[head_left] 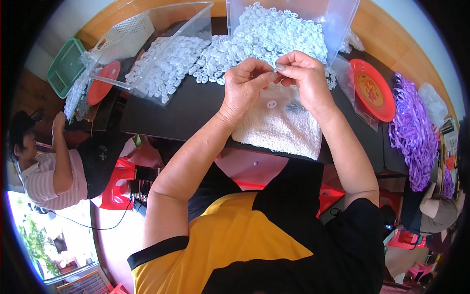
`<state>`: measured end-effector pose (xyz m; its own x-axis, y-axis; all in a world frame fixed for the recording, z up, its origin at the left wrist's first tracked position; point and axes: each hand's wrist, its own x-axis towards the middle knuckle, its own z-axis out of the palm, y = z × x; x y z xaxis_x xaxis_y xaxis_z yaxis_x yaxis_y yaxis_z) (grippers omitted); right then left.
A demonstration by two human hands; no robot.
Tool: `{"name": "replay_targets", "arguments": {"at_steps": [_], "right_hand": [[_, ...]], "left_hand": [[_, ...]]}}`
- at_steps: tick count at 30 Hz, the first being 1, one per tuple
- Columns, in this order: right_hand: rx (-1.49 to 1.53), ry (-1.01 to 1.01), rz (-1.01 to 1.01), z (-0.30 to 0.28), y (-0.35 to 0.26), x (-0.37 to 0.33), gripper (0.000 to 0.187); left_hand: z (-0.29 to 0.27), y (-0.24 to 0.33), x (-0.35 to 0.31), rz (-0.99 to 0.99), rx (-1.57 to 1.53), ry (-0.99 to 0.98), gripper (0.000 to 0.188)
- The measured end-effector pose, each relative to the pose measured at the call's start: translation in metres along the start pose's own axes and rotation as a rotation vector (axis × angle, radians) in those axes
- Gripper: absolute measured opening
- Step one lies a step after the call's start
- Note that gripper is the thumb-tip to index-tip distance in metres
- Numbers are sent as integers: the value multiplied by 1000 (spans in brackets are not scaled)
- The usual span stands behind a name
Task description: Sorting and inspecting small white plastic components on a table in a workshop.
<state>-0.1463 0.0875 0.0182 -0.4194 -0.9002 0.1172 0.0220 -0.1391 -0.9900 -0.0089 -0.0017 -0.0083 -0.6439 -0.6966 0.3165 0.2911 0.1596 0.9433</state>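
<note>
My left hand (248, 88) and my right hand (307, 82) meet above a white towel (274, 130) at the front of the dark table. Thumbs and forefingers of both are pinched together, fingertip to fingertip. Whatever is between them is small and mostly hidden, so I cannot name it. On the towel, just under my hands, lies one small white oval piece (271, 104) with two holes. Beside it are some thin greyish bits (293, 107). A large heap of similar white two-holed pieces (279, 34) spreads behind my hands.
A clear bin (188, 17) tipped with white pieces stands left; another (340, 29) is behind. A red plate (384, 100) and purple ribbons (413, 132) lie right. At far left sits a person (51, 171) beside a green basket (58, 73). Another person (435, 215) is partly visible right.
</note>
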Motion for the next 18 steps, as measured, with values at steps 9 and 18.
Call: {"name": "replay_targets", "arguments": {"at_steps": [9, 18], "right_hand": [[-11, -8, 13, -1, 2, 0, 10], [32, -31, -6, 1, 4, -1, 9]], "left_hand": [[1, -3, 1, 9, 80, 5, 8], [0, 11, 2, -197, -69, 20, 10]]}}
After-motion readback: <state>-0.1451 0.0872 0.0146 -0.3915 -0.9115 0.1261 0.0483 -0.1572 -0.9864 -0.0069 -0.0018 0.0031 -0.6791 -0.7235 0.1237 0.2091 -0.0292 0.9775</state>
